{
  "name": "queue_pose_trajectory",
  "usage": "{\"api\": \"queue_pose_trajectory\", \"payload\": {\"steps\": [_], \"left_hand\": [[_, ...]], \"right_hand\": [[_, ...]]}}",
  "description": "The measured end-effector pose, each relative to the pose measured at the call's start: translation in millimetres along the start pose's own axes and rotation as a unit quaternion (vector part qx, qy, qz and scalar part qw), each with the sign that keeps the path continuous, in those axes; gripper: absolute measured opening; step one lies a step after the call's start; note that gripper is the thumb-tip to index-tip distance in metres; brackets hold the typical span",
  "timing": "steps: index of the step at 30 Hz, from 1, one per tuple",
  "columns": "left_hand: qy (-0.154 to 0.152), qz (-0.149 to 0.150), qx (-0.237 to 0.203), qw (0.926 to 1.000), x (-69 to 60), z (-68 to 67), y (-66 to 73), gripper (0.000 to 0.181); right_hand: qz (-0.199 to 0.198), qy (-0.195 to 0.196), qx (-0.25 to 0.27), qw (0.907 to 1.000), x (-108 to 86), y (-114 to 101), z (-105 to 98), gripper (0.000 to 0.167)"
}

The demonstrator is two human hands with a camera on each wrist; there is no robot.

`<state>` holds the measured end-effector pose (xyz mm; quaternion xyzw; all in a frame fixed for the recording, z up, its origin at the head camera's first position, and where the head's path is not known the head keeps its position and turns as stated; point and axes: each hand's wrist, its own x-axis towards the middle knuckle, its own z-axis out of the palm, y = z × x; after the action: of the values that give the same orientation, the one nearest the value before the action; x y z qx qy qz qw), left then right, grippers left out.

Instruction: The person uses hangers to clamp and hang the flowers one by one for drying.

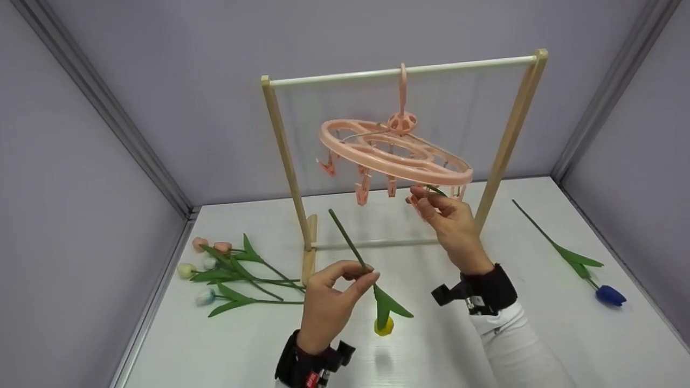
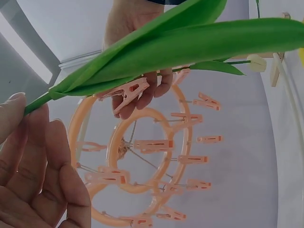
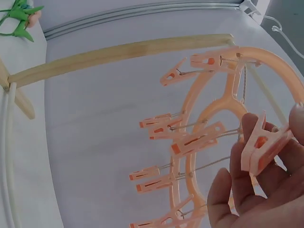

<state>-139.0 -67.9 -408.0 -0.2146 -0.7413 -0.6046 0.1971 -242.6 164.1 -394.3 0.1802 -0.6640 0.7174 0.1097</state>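
My left hand (image 1: pixel 337 302) pinches the stem of a yellow tulip (image 1: pixel 384 326) between thumb and fingers. The tulip is tilted, stem end up and bloom down, with its green leaves (image 2: pixel 156 57) large across the left wrist view. My right hand (image 1: pixel 455 229) is at the right underside of a pink clip hanger (image 1: pixel 396 161), gripping one of its clips (image 3: pixel 266 147) between thumb and fingers. The clip's jaws look closed, with no stem between them. A white tulip (image 2: pixel 257 63) with a green leaf is seen beyond the right hand; its stem's upper end is hidden.
The hanger hooks over the white bar (image 1: pixel 469 65) of a wooden-sided rack (image 1: pixel 283 145). Several tulips (image 1: pixel 237 269) in peach, white and pale blue lie left on the white table (image 1: pixel 226 350). A blue tulip (image 1: pixel 610 296) lies at the right. Several other clips (image 1: pixel 363 191) dangle.
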Motion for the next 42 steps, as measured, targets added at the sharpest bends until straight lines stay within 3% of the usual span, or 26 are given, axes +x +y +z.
{"api": "queue_pose_trajectory", "payload": {"steps": [9, 13, 17, 26, 34, 42], "left_hand": [[-0.021, 0.021, 0.021, 0.9994, 24.1, -0.7, -5.5, 0.011], [-0.036, 0.029, 0.037, 0.9982, 38.1, -0.1, -7.6, 0.017], [-0.054, 0.02, 0.058, 0.9967, 49.1, 0.6, -8.1, 0.019], [-0.074, 0.003, 0.082, 0.9939, 60.9, 0.8, -9.4, 0.015], [-0.072, 0.002, 0.076, 0.9945, 67.6, -0.2, -9.2, 0.012], [-0.068, -0.014, 0.066, 0.9954, 75.2, 1.5, -8.1, 0.014]], "right_hand": [[0.076, -0.035, -0.045, 0.9955, 6.7, -5.4, -13.4, 0.041], [0.08, -0.065, -0.065, 0.9925, 10.2, -10.6, -15.5, 0.041], [0.089, -0.086, -0.06, 0.9905, 13.1, -16.0, -15.1, 0.039], [0.101, -0.059, -0.005, 0.9931, 18.7, -20.3, -15.1, 0.04], [0.084, -0.071, 0.04, 0.9931, 20.9, -23.0, -14.5, 0.04], [0.093, -0.044, 0.002, 0.9947, 23.2, -17.8, -17.3, 0.033]]}}
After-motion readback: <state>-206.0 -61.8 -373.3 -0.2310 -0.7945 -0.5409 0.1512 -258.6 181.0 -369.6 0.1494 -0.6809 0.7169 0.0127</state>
